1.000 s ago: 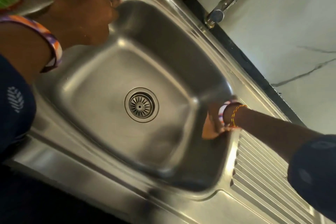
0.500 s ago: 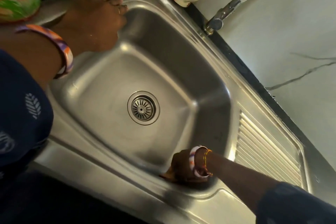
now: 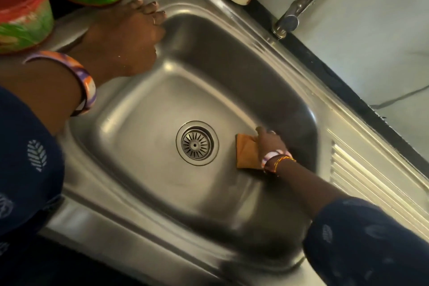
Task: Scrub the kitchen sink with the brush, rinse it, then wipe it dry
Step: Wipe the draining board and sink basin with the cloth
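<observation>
Down on the sink (image 3: 232, 58) floor, just right of the drain (image 3: 197, 143), the right hand (image 3: 269, 144) is pressing an orange cloth (image 3: 246, 154) flat, its long axis running toward the near wall, while the left hand (image 3: 125, 37) is resting spread on the far-left rim.
</observation>
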Demonstrator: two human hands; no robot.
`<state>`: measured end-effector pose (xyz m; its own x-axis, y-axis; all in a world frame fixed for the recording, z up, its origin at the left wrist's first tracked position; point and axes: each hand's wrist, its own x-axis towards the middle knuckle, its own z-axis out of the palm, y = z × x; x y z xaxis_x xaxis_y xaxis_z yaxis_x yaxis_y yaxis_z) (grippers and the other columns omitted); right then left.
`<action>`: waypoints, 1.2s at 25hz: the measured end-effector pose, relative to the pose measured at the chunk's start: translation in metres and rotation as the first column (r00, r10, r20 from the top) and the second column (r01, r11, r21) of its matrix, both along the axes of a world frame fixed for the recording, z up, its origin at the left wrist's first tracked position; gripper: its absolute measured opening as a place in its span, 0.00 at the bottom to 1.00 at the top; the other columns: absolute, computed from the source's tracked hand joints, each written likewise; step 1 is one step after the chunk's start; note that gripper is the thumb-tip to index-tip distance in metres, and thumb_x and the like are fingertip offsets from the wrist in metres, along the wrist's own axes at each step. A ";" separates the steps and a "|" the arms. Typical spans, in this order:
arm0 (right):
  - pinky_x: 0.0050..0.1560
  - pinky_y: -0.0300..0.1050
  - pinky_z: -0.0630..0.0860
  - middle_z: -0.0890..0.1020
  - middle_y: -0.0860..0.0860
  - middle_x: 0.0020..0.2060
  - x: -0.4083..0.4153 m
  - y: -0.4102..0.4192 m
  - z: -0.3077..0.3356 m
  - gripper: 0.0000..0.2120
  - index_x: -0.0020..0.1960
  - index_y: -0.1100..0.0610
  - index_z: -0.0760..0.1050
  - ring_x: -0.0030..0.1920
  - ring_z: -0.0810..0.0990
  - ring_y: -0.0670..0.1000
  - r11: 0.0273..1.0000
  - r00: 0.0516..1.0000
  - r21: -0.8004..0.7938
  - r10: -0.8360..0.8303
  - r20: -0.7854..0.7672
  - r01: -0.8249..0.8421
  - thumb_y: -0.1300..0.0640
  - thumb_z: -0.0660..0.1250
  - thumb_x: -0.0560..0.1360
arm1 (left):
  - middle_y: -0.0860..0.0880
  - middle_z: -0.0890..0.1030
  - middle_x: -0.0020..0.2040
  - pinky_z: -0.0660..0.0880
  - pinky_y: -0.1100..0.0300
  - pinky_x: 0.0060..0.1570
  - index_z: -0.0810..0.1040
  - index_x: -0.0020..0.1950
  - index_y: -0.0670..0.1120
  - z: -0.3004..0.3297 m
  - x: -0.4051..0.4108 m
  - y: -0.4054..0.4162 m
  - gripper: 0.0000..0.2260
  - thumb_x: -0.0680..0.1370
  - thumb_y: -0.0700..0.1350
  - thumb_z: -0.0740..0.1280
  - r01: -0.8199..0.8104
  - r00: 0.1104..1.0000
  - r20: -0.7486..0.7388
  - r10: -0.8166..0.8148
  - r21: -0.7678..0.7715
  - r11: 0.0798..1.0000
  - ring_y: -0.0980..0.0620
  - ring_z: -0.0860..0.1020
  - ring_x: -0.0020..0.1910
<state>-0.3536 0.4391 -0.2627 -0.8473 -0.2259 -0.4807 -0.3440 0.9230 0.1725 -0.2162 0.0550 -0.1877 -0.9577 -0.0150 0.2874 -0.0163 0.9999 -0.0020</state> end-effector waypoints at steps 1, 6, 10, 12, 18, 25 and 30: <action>0.60 0.53 0.72 0.72 0.62 0.60 0.013 -0.007 0.010 0.19 0.67 0.57 0.66 0.61 0.72 0.62 0.999 0.999 0.021 0.034 -0.031 -0.033 0.61 0.60 0.77 | 0.31 0.72 0.65 0.62 0.42 0.67 0.76 0.58 0.29 0.018 -0.015 0.020 0.18 0.71 0.36 0.64 -0.031 0.998 -0.057 0.032 0.005 0.999 0.33 0.69 0.66; 0.65 0.52 0.68 0.65 0.62 0.65 0.027 -0.015 0.022 0.22 0.71 0.56 0.61 0.64 0.70 0.65 0.994 0.990 0.083 0.066 0.122 -0.076 0.55 0.56 0.78 | 0.33 0.70 0.68 0.58 0.45 0.70 0.75 0.62 0.31 0.017 -0.020 0.017 0.19 0.72 0.35 0.67 -0.060 0.998 -0.030 0.061 0.011 0.998 0.35 0.67 0.69; 0.63 0.50 0.70 0.63 0.61 0.66 0.072 -0.020 0.035 0.36 0.73 0.53 0.56 0.63 0.71 0.63 0.992 0.953 0.064 0.087 0.291 -0.110 0.42 0.64 0.71 | 0.34 0.69 0.69 0.57 0.46 0.71 0.74 0.63 0.32 0.021 -0.024 0.023 0.19 0.72 0.36 0.66 -0.039 0.999 -0.029 0.039 0.024 0.999 0.36 0.65 0.71; 0.63 0.52 0.70 0.59 0.61 0.68 0.109 -0.025 0.032 0.42 0.75 0.53 0.52 0.63 0.69 0.64 0.967 0.905 0.022 0.229 0.358 -0.253 0.44 0.70 0.69 | 0.35 0.69 0.70 0.57 0.47 0.71 0.75 0.62 0.32 0.021 -0.021 0.022 0.19 0.73 0.36 0.66 -0.064 0.998 -0.024 0.064 0.020 0.998 0.37 0.65 0.71; 0.65 0.52 0.65 0.63 0.62 0.68 0.134 -0.048 0.028 0.28 0.73 0.59 0.60 0.67 0.63 0.61 0.874 0.786 -0.132 0.480 0.391 -0.468 0.63 0.64 0.75 | 0.36 0.66 0.71 0.56 0.47 0.72 0.73 0.65 0.33 0.023 -0.023 0.024 0.20 0.74 0.38 0.65 -0.082 0.997 -0.015 0.082 0.013 0.997 0.39 0.63 0.72; 0.52 0.46 0.73 0.77 0.56 0.54 0.138 -0.082 0.010 0.18 0.64 0.56 0.73 0.50 0.76 0.55 0.461 0.504 -0.403 0.864 0.000 -0.790 0.49 0.58 0.79 | 0.37 0.66 0.72 0.54 0.49 0.73 0.73 0.65 0.34 0.026 -0.023 0.025 0.20 0.75 0.39 0.64 -0.099 0.995 -0.020 0.100 0.029 0.995 0.40 0.62 0.73; 0.43 0.47 0.75 0.83 0.55 0.43 0.122 -0.156 -0.026 0.13 0.50 0.59 0.83 0.44 0.77 0.56 -0.090 0.124 -0.373 0.849 -0.514 -0.923 0.53 0.64 0.75 | 0.39 0.63 0.74 0.51 0.52 0.74 0.72 0.67 0.36 0.027 -0.024 0.028 0.20 0.76 0.40 0.62 -0.103 0.995 0.014 0.102 0.031 0.994 0.43 0.59 0.75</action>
<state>-0.2319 0.2834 -0.2882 0.2777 -0.9492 0.1480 -0.9578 -0.2855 -0.0342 -0.2400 0.0826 -0.1607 -0.9542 -0.1221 0.2732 -0.1187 0.9925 0.0290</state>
